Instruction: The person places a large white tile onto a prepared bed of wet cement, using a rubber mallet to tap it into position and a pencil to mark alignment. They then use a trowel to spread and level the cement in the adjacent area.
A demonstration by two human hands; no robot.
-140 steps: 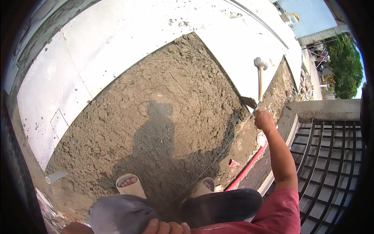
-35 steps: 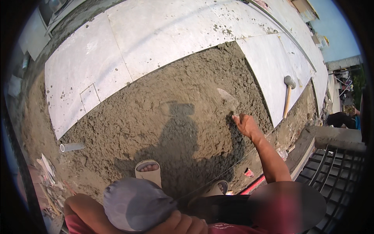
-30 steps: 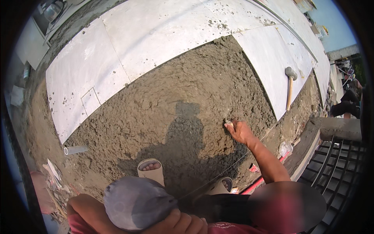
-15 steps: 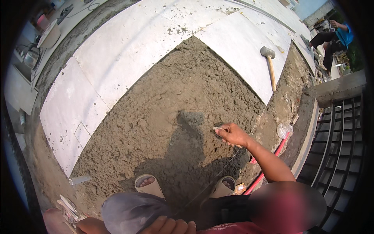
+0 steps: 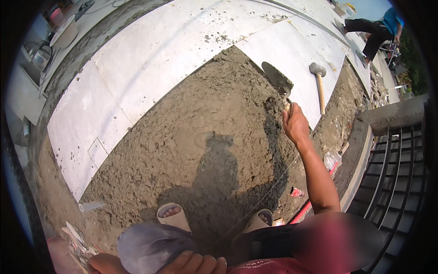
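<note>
My right hand (image 5: 296,124) is closed round the handle of a trowel (image 5: 276,75), arm stretched forward. Its blade, with wet mortar clinging to it, is over the corner where the mortar bed (image 5: 214,105) meets a pale tile (image 5: 296,50); I cannot tell whether it touches. At the lower edge my left hand (image 5: 196,264) lies by my grey-clad knee (image 5: 155,246), fingers bent and close together. Whatever is under those fingers is hidden. A mallet (image 5: 318,71) with a grey head and wooden handle lies on the pale tile, right of the trowel.
Large pale tiles (image 5: 91,109) border the mortar on the far and left sides. A thin string (image 5: 273,187) crosses low at the right. A red pipe (image 5: 301,212), clear plastic bag (image 5: 332,160) and dark metal grating (image 5: 392,182) lie right. A person (image 5: 381,29) stands far right.
My right hand has moved forward and right with the trowel, from over the mortar to the tile edge. The far person has shifted from crouching to standing. My left hand stays put.
</note>
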